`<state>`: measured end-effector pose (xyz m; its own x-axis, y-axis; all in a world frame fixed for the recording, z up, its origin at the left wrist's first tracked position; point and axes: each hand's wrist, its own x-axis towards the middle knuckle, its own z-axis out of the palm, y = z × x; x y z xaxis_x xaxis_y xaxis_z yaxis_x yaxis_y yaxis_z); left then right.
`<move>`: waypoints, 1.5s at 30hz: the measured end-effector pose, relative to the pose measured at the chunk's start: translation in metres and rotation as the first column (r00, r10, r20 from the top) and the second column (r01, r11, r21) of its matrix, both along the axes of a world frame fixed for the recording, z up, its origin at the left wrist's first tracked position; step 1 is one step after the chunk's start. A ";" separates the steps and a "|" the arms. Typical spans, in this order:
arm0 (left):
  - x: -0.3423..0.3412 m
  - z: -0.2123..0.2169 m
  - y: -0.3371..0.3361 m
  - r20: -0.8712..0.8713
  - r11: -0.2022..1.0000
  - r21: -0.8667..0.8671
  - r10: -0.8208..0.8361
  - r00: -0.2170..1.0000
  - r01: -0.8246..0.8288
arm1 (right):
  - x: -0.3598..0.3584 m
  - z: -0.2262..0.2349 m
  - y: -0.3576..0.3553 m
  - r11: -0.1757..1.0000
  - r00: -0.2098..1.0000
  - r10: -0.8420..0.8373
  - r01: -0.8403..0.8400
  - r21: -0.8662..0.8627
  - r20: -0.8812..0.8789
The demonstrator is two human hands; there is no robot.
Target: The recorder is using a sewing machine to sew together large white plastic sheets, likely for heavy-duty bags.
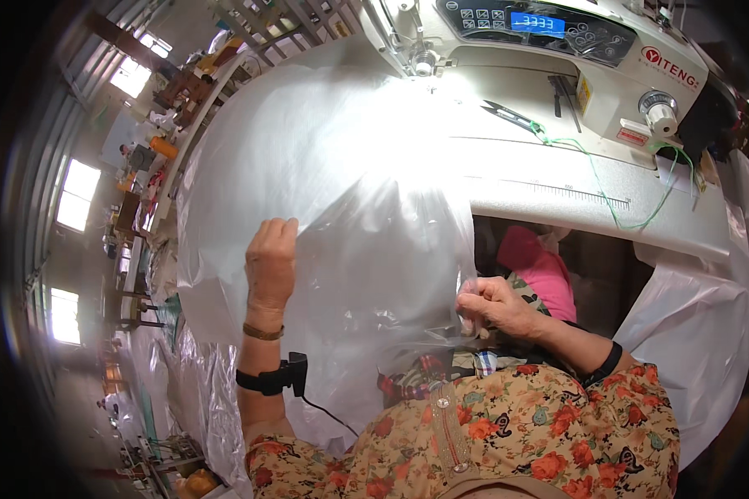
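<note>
A large translucent white plastic sheet (374, 274) spreads from the sewing machine's needle area (424, 71) down over my lap. My left hand (272, 258) is closed at the left part of the sheet, its fingertips pinching the plastic where a fold runs off to the right. My right hand (495, 305) grips the sheet's right edge in a pinch, close to my body. Between the two hands the sheet hangs loosely, with creases gathering up toward the needle. Glare from the machine's lamp washes out the sheet near the needle.
The white sewing machine (558, 50) stands at the far right. Thread snips (512, 116) with a green cord lie on its bed (549, 179), beside a dark small tool (562, 100). Pink cloth (541, 270) shows below the bed's edge. More plastic sheeting (691, 333) hangs at right.
</note>
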<state>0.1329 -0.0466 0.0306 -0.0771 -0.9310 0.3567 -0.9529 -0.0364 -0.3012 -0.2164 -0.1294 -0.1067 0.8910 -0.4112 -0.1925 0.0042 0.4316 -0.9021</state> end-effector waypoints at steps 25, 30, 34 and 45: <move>-0.134 -0.001 -0.009 -0.770 0.932 0.282 0.078 0.633 0.228 | 0.024 0.071 0.009 0.750 0.956 -0.099 0.253 -0.611 0.275; -0.127 -0.032 -0.001 -0.829 0.944 0.280 0.146 0.540 0.173 | 0.037 0.072 0.007 0.504 0.994 0.106 -0.054 -0.862 -0.001; -0.128 -0.036 0.006 -0.970 0.955 0.235 0.241 -0.011 0.181 | 0.041 0.077 0.011 0.365 0.991 0.085 0.064 -0.929 0.102; -0.132 -0.041 0.005 -0.848 0.975 0.177 0.221 -0.481 0.136 | 0.061 0.080 0.010 0.216 0.968 0.233 0.042 -0.976 0.093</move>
